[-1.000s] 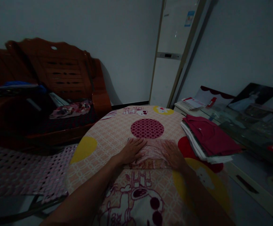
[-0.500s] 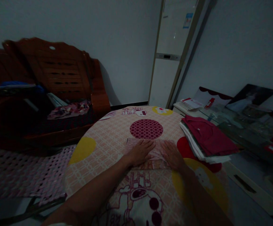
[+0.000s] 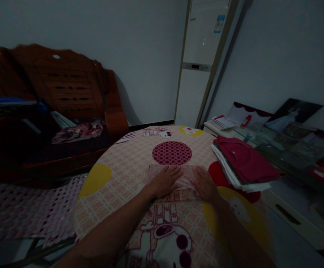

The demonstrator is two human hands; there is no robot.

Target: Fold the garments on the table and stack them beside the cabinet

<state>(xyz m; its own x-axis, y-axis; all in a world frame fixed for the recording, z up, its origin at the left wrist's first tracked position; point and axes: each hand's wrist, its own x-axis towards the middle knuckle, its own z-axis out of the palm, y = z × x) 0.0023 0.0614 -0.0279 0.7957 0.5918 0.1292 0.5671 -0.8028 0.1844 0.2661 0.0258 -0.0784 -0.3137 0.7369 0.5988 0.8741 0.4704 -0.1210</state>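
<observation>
A folded pinkish garment (image 3: 185,182) lies flat on the patterned tablecloth (image 3: 128,163), its near edge showing a brownish printed strip. My left hand (image 3: 166,181) rests palm down on its left part, fingers stretched toward the right. Across from it, my right hand (image 3: 205,184) presses on the right end with the fingers pointing away from me. Neither hand grips the cloth. To the right sits a stack of folded clothes (image 3: 244,158), with a dark red garment on top and white cloth beneath.
A wooden chair (image 3: 69,85) with cloth on its seat stands at the left, near a woven pink seat (image 3: 58,208). Behind the table is a tall white air conditioner (image 3: 192,93). A glass-topped cabinet (image 3: 265,145) with papers and a picture runs along the right.
The view has shifted slightly, so the surroundings sit a little further left. Both hands remain flat on the folded garment in nearly the same places.
</observation>
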